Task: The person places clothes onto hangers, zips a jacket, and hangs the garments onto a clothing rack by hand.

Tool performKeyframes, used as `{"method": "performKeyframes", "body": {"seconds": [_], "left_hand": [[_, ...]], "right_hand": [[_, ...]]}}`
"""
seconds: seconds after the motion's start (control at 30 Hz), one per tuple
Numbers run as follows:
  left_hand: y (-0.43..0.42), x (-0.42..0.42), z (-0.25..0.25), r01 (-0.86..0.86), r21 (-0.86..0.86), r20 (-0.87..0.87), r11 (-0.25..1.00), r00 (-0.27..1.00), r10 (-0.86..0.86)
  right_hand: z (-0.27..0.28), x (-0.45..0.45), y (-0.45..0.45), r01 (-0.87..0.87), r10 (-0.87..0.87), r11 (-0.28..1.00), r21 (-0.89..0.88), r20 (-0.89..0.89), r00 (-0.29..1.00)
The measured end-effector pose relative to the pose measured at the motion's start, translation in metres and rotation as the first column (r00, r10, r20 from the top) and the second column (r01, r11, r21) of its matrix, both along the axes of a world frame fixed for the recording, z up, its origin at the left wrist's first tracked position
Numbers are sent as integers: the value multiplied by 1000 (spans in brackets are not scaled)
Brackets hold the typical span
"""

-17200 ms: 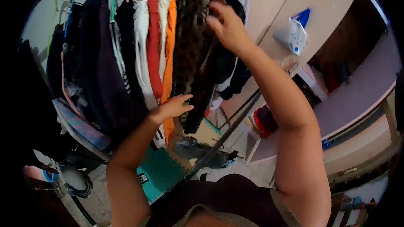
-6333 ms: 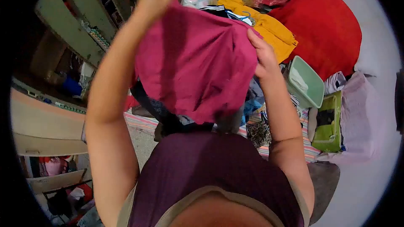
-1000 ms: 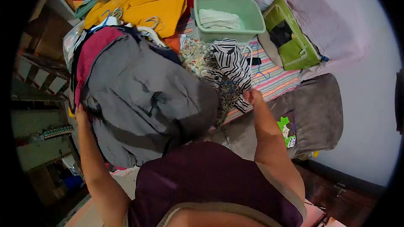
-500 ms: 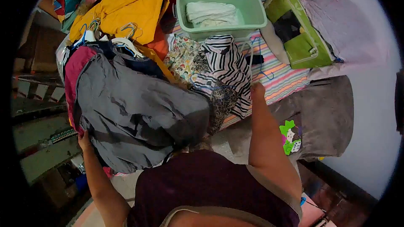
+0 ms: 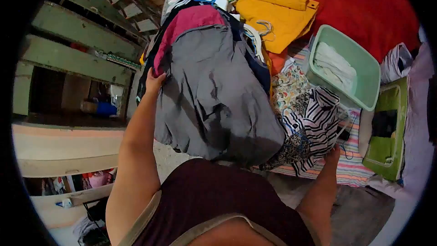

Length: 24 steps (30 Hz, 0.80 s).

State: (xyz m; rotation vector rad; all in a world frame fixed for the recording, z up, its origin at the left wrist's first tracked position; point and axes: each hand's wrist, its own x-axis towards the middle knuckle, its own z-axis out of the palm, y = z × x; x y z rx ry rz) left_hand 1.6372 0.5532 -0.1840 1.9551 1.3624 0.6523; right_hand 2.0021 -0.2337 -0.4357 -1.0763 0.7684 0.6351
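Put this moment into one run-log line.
left hand: at edge of pink garment; right hand: by striped garment, grip unclear; grey garment: lying on top; green tub: white cloth inside

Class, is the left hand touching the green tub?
Apart: the head view shows the grey garment lying between the left hand and the green tub.

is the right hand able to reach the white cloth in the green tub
Likely yes: the green tub is open-topped and the white cloth uncovered, though the right hand must clear the near wall.
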Motion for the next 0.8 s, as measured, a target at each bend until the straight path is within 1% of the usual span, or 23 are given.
{"method": "performKeyframes", "body": {"seconds": [0.03, 0.07, 0.1, 0.13, 0.2, 0.23, 0.33, 0.4, 0.43, 0.47, 0.5, 0.53, 0.57, 0.6, 0.63, 0.67, 0.7, 0.73, 0.77, 0.8], "left_hand": [[-2, 3, 0, 5, 52, -41, 999, 999, -3], [-3, 8, -1, 12, 95, -87, 995, 996, -3], [-8, 12, 2, 19, 137, -131, 990, 991, -1], [-40, 26, 28, -17, 211, -212, 977, 975, 62], [-35, 24, 17, -66, 261, -325, 963, 933, 152], [-31, 25, 12, -86, 286, -377, 954, 906, 194], [-12, 16, 7, -74, 91, -334, 993, 937, 101], [1, 10, 0, -75, 245, -168, 967, 979, 119], [-4, 11, 6, -80, 319, -86, 945, 990, 113], [-7, 9, 15, -88, 294, 7, 952, 996, 90], [-19, 14, 35, -91, 267, 100, 959, 993, 66], [-8, 11, 34, -119, 296, 84, 948, 992, 98], [-12, 12, 48, -120, 226, 165, 967, 983, 83], [16, 7, 38, -92, 189, 202, 978, 978, 53], [44, 0, 20, -68, 151, 242, 986, 970, 30], [43, 1, 28, 32, -82, 374, 996, 927, 1], [36, 4, 52, 158, -285, 502, 945, 865, 7], [24, 5, 74, 216, -351, 446, 911, 894, -40], [25, 3, 81, 270, -283, 283, 920, 940, -189], [32, 1, 87, 332, -224, 97, 916, 943, -318]], "right_hand": [[8, 3, 0, 10, -9, 1000, 24, -68, 998], [-25, 12, -20, 11, -12, 1000, -3, -81, 997], [-30, 15, -26, 42, -47, 997, -57, -104, 993], [-26, 15, -27, 86, -101, 990, -114, -129, 987], [-12, 8, -27, 102, -129, 972, -211, -117, 985], [-6, 1, -29, 64, -81, 969, -238, -62, 995], [13, -25, -51, -54, 91, 943, -330, 97, 991], [16, -36, -58, -117, 203, 912, -394, 185, 962], [17, -33, -59, -234, 456, 678, -697, 149, 878], [21, -23, -62, -270, 652, 334, -903, 14, 758], [22, -10, -71, -224, 757, -62, -973, -192, 624], [22, 1, -84, -106, 752, -440, -892, -431, 499], [43, 4, -75, 7, 711, -584, -812, -507, 487], [71, 9, -62, 100, 710, -616, -781, -497, 499], [92, 17, -53, 174, 721, -615, -769, -460, 519], [114, 20, -45, 214, 744, -566, -796, -381, 549], [120, 35, -42, 13, 721, 118, -993, 95, 687], [123, 52, -43, 158, 244, 712, -684, 452, 858], [115, 75, -53, 224, 136, 831, -509, 577, 805], [145, 69, -32, 252, 140, 805, -536, 585, 799]]}}
